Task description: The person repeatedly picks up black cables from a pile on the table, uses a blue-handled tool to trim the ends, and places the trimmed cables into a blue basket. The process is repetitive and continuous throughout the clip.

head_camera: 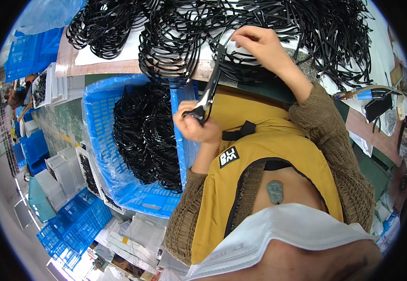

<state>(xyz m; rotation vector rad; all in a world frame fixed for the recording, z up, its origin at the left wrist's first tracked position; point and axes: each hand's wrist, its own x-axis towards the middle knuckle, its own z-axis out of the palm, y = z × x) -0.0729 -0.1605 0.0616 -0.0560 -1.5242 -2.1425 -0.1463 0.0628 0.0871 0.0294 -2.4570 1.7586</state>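
My left hand (198, 123) is closed around the lower end of a bundle of flat black strips (216, 72), near my apron and beside the crate. The bundle slants up to the table's edge, and its surface is shiny near the hand. Over the table, my right hand (259, 47) has its fingers bent, with the tips by a thin black strand close to the bundle's top. Whether they pinch the strand is unclear. Looped black strips (171, 52) hang over the table edge left of the bundle. More loose black strips (344, 38) lie heaped at the table's right.
A blue plastic crate (99, 140), lined with clear film, stands left of my body and holds coiled black strips (143, 140). Blue crates (73, 224) and pale bins (66, 170) stand farther left. A blue-handled tool (363, 95) lies right of my right arm.
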